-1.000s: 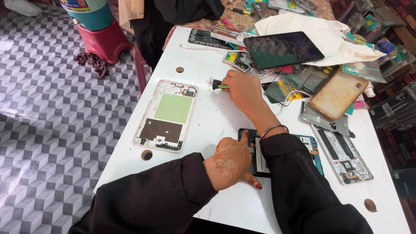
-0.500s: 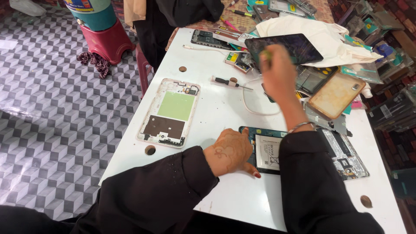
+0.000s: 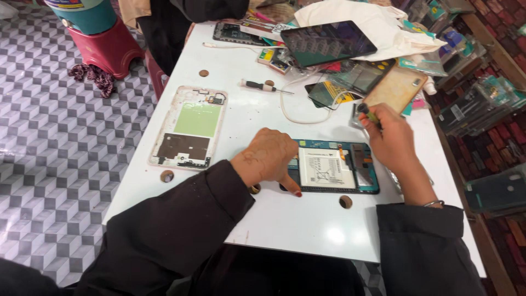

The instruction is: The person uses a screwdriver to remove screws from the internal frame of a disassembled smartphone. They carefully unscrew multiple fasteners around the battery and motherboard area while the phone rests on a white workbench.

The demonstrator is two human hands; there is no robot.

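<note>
Two hands are at work from where I watch: my left hand presses fingers down on the left end of an opened tablet, one fingertip on the white surface just beside its corner, holding it steady. My right hand is closed around a small tool with a yellow-green grip, hovering just above the tablet's right end. The tablet lies near the front edge of the surface, between the two hands, with its back off so that the white battery and blue board show.

By my judgement the opening is done: the removed back frame, one piece with a green pad inside, lies well apart toward the left edge. Work on the internals looks barely started, since battery and board still sit in place.

Counting: one opened tablet, one back frame, one dark tablet screen resting on white cloth at the far edge, one black-handled screwdriver lying loose beyond the hands, one white cable. Clutter at the far right corner is too mixed to count.
</note>
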